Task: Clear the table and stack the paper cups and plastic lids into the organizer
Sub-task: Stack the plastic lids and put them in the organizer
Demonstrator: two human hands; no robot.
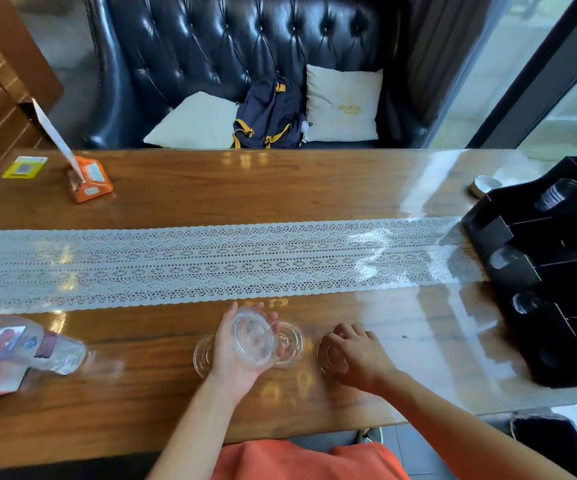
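Four clear lids [253,337] (one held)

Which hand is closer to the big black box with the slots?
The right hand. It rests on a clear plastic lid on the table, nearer the black slotted organizer at the right edge. The left hand holds lids further left.

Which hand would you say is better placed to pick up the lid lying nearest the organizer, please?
The right hand, probably. It already rests on that clear lid, on the side toward the black organizer. The left hand is occupied, cradling a stack of lids.
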